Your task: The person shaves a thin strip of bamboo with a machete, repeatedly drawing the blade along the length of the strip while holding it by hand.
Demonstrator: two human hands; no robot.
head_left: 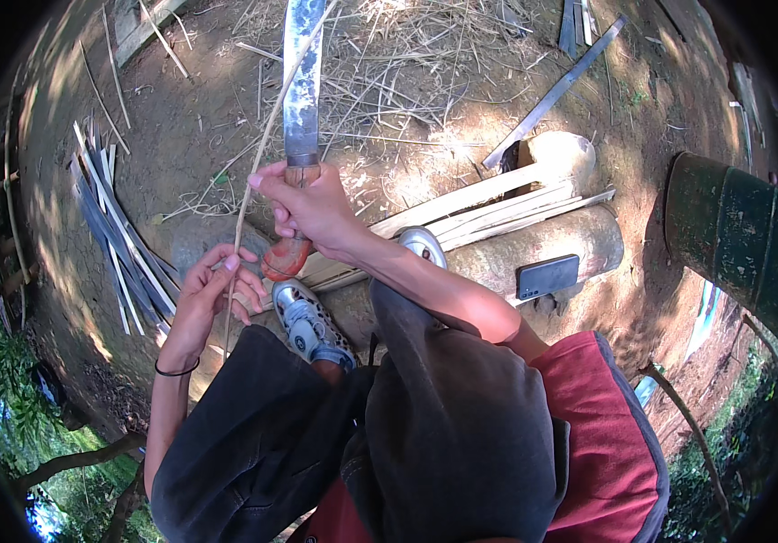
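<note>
My right hand [316, 206] is wrapped round the wooden handle of a machete [302, 100], whose broad, stained blade points away from me. The handle ends in a reddish knob below that fist. A thin, pale bamboo strip [267, 136] runs lengthwise beside the blade, and my right thumb rests against it. Lower down, my left hand [210, 288] pinches the same strip between thumb and fingers, its other fingers loosely curled. The strip's lower end passes down toward my left knee.
A log [534, 249] bears split bamboo pieces [497, 213] and a dark phone [547, 277]. Bundled strips [117, 231] lie at left, shavings [398, 90] ahead. A long flat strip [556, 95] leans on a cut stump [559, 156]. A green drum [728, 235] stands at right.
</note>
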